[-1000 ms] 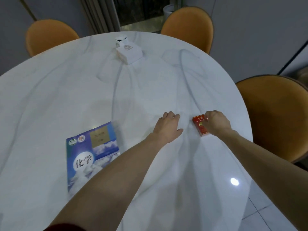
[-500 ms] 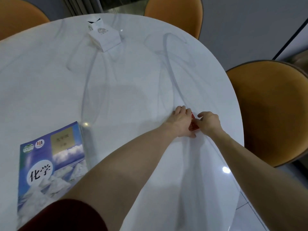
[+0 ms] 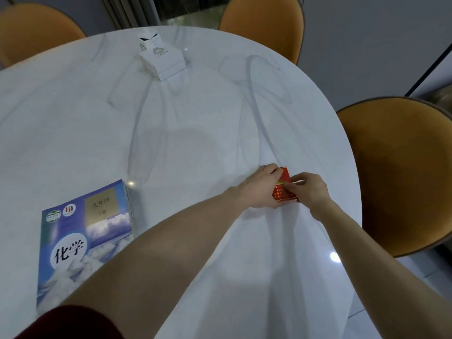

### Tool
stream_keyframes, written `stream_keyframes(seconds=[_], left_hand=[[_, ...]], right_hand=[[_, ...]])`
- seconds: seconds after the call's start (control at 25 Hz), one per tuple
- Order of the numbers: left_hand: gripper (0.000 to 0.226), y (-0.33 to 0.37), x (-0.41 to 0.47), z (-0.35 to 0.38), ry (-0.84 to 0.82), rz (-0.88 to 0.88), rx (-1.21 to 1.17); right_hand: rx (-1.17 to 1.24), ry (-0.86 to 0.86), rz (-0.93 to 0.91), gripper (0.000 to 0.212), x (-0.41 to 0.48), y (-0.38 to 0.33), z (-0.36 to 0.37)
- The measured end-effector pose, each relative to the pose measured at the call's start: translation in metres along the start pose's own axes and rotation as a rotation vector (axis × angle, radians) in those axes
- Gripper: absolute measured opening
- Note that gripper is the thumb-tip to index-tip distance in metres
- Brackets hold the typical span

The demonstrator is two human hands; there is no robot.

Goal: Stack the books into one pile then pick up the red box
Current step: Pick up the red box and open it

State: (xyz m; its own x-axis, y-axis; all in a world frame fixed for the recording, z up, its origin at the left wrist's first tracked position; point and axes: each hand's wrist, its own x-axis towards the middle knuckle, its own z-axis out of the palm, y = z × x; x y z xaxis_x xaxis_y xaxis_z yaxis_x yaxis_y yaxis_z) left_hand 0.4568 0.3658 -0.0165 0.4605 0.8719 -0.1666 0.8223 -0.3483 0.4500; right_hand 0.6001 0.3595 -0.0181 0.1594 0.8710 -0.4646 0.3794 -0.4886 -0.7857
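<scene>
Where hands [image 3: 263,188] meet, red box [image 3: 283,189]

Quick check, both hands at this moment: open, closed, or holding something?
Left hand: closed on the red box, gripping its left side.
Right hand: closed on the same red box, fingers over its right side.

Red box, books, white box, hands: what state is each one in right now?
Red box: tilted, gripped by both hands.
Left hand: closed on the red box.
Right hand: closed on the red box.
Books: closed, flat on the table.
White box: top flaps raised.
</scene>
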Motion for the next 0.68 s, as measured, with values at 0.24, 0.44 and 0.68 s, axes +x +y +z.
stream_keyframes(seconds=[0.24, 0.44, 0.68], left_hand=[[0.069, -0.012, -0.049, -0.048, 0.038, 0.059, 0.06], [0.076, -0.034, -0.118, -0.084, 0.114, -0.055, 0.002], [0.079, -0.064, -0.219, -0.122, 0.245, -0.265, 0.019]], right_hand=[[0.142, -0.101, -0.032, 0.027, -0.044, -0.038, 0.02], [0.127, -0.194, -0.118, 0.027, -0.09, -0.081, 0.063], [0.08, -0.36, -0.231, 0.027, -0.158, -0.129, 0.132]])
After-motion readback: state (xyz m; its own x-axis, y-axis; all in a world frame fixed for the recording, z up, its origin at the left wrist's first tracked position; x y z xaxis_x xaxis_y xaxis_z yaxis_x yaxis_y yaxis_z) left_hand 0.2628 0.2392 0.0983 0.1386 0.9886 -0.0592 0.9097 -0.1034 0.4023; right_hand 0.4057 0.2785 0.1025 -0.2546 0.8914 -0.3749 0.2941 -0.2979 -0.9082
